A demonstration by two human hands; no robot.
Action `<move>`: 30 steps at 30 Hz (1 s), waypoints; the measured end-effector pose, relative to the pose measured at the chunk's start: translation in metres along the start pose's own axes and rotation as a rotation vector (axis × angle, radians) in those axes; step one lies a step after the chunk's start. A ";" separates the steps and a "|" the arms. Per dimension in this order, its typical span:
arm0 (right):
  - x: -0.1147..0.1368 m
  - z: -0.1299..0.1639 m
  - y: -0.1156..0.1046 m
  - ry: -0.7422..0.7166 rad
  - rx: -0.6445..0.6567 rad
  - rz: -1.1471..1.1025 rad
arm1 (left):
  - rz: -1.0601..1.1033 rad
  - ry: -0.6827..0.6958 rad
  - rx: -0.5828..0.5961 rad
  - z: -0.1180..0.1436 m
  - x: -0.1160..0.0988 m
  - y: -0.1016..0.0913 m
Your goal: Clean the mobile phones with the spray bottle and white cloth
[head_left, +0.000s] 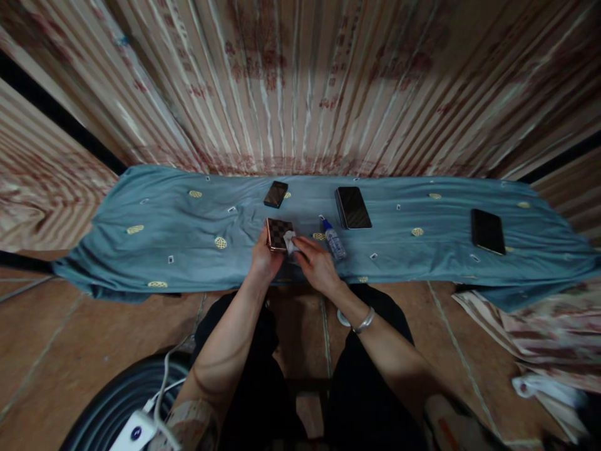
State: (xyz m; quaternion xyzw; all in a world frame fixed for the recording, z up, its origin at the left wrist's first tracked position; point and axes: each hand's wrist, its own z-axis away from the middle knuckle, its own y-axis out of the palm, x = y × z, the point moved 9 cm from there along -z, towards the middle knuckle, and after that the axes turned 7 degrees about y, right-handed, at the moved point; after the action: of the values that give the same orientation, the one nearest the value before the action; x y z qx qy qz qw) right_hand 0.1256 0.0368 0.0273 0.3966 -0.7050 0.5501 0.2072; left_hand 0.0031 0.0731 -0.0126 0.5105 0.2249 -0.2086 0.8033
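Observation:
My left hand (263,258) holds a phone with a checkered back (278,233) by its left edge, just above the blue-green cloth (188,241). My right hand (317,264) pinches a small white wipe (290,242) against the phone's right side. A small spray bottle with a blue cap (334,239) lies on the cloth just right of my right hand. A silver bracelet sits on my right wrist.
Three more dark phones lie on the cloth: a small one (275,193) behind the checkered one, a larger one (353,207) at centre right, another (487,231) far right. A striped curtain hangs behind. A white charger with cable (136,432) lies on a round stool, lower left.

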 end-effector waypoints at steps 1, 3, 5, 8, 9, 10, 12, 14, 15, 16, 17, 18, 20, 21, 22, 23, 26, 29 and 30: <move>0.002 0.000 -0.002 -0.020 -0.012 0.026 | 0.001 -0.004 0.002 0.000 0.001 0.000; 0.007 0.000 -0.006 -0.057 -0.030 0.065 | -0.001 0.001 0.008 -0.001 0.003 0.000; 0.012 0.000 -0.006 -0.088 -0.033 0.082 | -0.013 0.013 0.008 0.000 0.004 0.001; 0.019 0.001 -0.005 -0.122 -0.024 0.078 | -0.022 0.011 -0.008 0.002 0.007 0.000; 0.021 0.001 -0.005 -0.129 -0.021 0.075 | -0.022 0.003 -0.013 0.003 0.008 0.000; 0.023 0.001 -0.005 -0.135 -0.017 0.071 | -0.023 -0.009 -0.015 0.004 0.010 0.000; 0.026 0.002 -0.004 -0.144 -0.012 0.064 | -0.030 -0.035 -0.015 0.006 0.013 0.001; 0.029 0.002 -0.004 -0.153 -0.009 0.058 | -0.034 -0.049 -0.009 0.007 0.015 0.001; 0.030 0.002 -0.004 -0.157 -0.007 0.053 | -0.038 -0.050 -0.007 0.008 0.016 0.001; 0.031 0.002 -0.004 -0.160 -0.002 0.048 | -0.046 -0.051 -0.010 0.008 0.017 0.001; 0.032 0.002 -0.003 -0.161 0.003 0.041 | -0.057 -0.050 -0.016 0.008 0.017 0.000; 0.032 0.002 -0.003 -0.160 0.008 0.035 | -0.069 -0.045 -0.023 0.007 0.018 -0.002; 0.033 0.002 -0.002 -0.156 0.016 0.027 | -0.083 -0.019 -0.039 0.007 0.019 -0.003; 0.033 0.001 -0.002 -0.156 0.015 0.025 | -0.084 -0.003 -0.045 0.007 0.019 -0.004; 0.033 0.001 -0.003 -0.156 0.012 0.025 | -0.083 0.012 -0.046 0.008 0.019 -0.003; 0.033 0.001 -0.003 -0.158 0.007 0.026 | -0.082 0.023 -0.046 0.009 0.020 -0.002; 0.032 0.001 -0.005 -0.160 -0.008 0.034 | -0.075 0.028 -0.053 0.014 0.022 0.002; 0.030 -0.002 -0.008 -0.156 -0.033 0.040 | -0.051 0.014 -0.086 0.021 0.026 0.006; 0.029 -0.003 -0.009 -0.153 -0.046 0.041 | -0.045 0.000 -0.095 0.024 0.028 0.007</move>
State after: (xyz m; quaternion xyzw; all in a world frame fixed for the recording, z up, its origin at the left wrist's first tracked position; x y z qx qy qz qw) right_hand 0.1151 0.0294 0.0545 0.4181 -0.7393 0.5061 0.1504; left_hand 0.0332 0.0513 -0.0143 0.4667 0.2458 -0.2157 0.8217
